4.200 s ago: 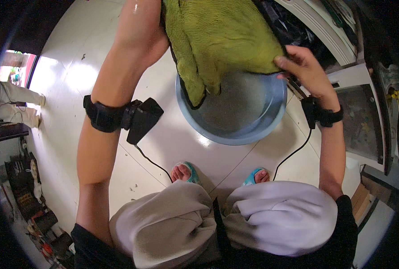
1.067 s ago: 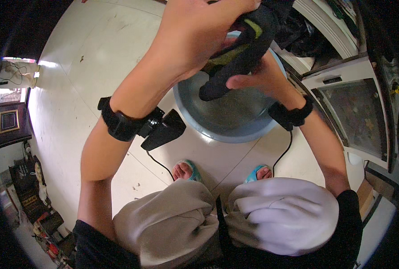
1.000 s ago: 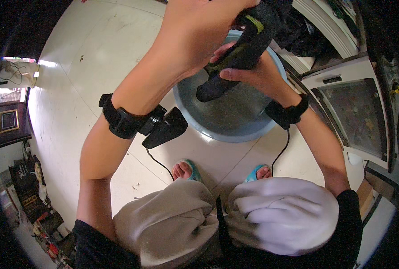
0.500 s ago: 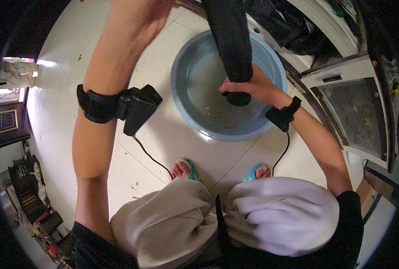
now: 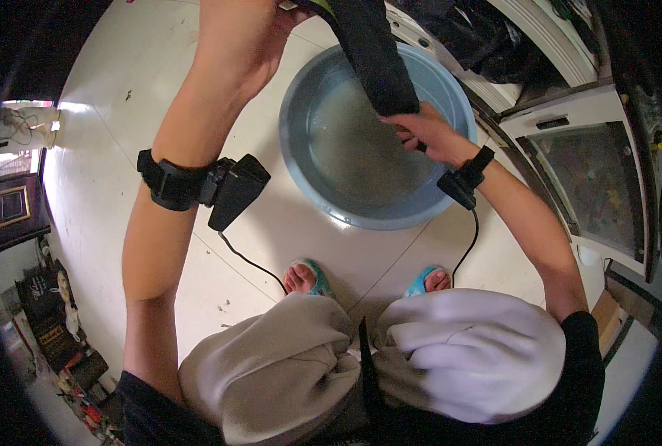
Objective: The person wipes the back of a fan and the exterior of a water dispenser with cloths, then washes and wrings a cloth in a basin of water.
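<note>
A long piece of black cloth (image 5: 375,63) hangs slantwise over a round blue basin (image 5: 301,175) of cloudy water, with a thin greenish strip near its upper end. My right hand (image 5: 429,135) is closed around the cloth's lower end, above the water at the basin's right side. Raised at the top edge, my left hand (image 5: 260,48) is closed at the cloth's upper end; most of its fingers are cut off by the frame. The cloth looks drawn fairly straight between both hands.
On the right stands a white cabinet with a dark glass door (image 5: 587,186). Black bags (image 5: 487,44) lie beyond the basin. My feet in turquoise slippers (image 5: 420,282) are on the pale tiles just below it. Cables (image 5: 253,260) run from black wrist straps.
My left hand has come down a little and to the right, into view. My right hand has moved slightly up and right along with the cloth's lower end, and its grip has shifted.
</note>
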A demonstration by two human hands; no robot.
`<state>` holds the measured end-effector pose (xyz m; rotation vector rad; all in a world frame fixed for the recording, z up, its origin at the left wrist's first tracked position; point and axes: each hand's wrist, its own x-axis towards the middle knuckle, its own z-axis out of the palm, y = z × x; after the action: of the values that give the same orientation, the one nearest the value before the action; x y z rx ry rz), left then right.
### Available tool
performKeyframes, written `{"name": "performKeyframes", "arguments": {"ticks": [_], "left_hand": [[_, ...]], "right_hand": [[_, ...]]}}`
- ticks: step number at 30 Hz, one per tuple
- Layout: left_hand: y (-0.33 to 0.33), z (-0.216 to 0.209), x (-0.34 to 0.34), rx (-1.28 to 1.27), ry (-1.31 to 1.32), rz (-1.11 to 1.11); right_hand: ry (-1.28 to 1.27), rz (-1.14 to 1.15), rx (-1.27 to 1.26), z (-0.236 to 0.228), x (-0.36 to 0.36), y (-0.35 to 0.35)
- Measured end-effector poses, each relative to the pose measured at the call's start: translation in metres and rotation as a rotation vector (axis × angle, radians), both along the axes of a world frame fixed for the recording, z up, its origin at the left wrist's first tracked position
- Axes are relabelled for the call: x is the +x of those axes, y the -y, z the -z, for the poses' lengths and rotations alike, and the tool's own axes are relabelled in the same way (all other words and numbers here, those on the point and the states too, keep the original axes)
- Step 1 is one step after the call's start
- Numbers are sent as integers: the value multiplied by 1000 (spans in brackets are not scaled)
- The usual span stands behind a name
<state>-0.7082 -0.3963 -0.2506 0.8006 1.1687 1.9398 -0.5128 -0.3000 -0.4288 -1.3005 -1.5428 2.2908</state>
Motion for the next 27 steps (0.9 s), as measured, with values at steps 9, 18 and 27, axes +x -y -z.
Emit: {"name": "performKeyframes", "arguments": {"ticks": [9, 18, 27], "left_hand": [[-6, 7, 10, -45, 29, 120], [-3, 18, -2, -47, -106, 62], [-1, -2, 19, -188, -193, 248]], "right_hand": [[132, -241, 237, -4, 4, 11], [132, -460, 415, -30, 8, 1], [-320, -685, 743, -56, 18, -14]]}}
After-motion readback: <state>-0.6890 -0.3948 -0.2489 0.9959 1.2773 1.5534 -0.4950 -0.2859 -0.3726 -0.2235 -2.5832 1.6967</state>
